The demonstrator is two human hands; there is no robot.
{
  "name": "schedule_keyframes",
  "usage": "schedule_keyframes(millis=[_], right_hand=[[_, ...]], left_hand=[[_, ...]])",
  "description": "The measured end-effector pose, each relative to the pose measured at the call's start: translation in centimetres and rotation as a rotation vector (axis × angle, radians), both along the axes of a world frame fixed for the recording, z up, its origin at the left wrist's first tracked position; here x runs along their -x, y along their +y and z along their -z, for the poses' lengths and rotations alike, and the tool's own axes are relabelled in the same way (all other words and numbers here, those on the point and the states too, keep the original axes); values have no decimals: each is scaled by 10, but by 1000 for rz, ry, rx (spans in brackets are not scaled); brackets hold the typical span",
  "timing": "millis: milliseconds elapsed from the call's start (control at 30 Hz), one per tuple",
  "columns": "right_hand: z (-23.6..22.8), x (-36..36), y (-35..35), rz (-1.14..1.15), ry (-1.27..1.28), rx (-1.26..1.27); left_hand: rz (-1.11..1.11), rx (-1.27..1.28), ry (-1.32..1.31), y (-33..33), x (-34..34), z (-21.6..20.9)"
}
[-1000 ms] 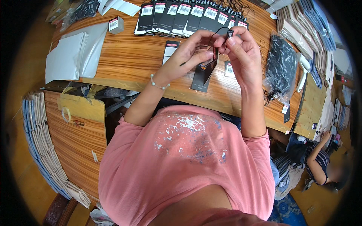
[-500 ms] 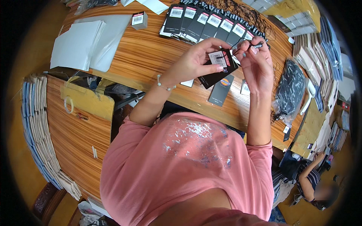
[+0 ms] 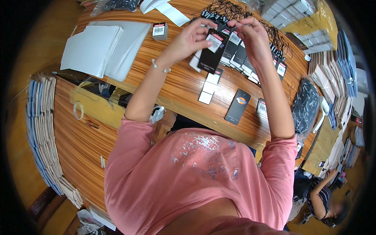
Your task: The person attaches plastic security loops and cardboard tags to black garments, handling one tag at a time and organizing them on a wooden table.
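Note:
A black hang tag (image 3: 211,58) with a white barcode sticker is pinched between the thumb and fingers of my left hand (image 3: 194,37). It hangs over the left part of a fanned row of similar hang tags (image 3: 248,66), whose black strings (image 3: 225,8) lie bunched beyond them. My right hand (image 3: 252,35) is raised above that row, its fingertips pressed together near the top of the held tag. What they grip is too small to make out. Closer to me lie a dark tag with a round logo (image 3: 238,106) and a white-labelled card (image 3: 208,88).
White paper sheets (image 3: 90,51) and a translucent plastic sheet (image 3: 131,49) lie at the left, near a small stickered box (image 3: 159,31). A bag of black strings (image 3: 305,102), a white handled tool (image 3: 323,111) and folded garments (image 3: 325,70) are at the right. Another person (image 3: 323,199) sits lower right.
Both hands have moved farther away, over the fanned row, with the tag still in my left hand. My whole view has shifted slightly, and more of the card below the tag shows.

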State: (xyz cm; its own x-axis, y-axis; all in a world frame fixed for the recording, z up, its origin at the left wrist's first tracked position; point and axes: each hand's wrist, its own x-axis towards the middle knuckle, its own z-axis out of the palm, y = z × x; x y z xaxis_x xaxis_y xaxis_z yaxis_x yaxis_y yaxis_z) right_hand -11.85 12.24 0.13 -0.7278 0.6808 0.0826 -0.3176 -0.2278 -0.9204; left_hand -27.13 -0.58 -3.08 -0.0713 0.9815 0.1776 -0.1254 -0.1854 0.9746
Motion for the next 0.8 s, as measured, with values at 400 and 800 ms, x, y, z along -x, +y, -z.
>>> schedule_keyframes(millis=[400,800], right_hand=[[43,76,93,77,-99,-20],[32,79,100,98,-67,11]], left_hand=[[-131,277,393,51,65,23],[-274,170,580,58,43,25]])
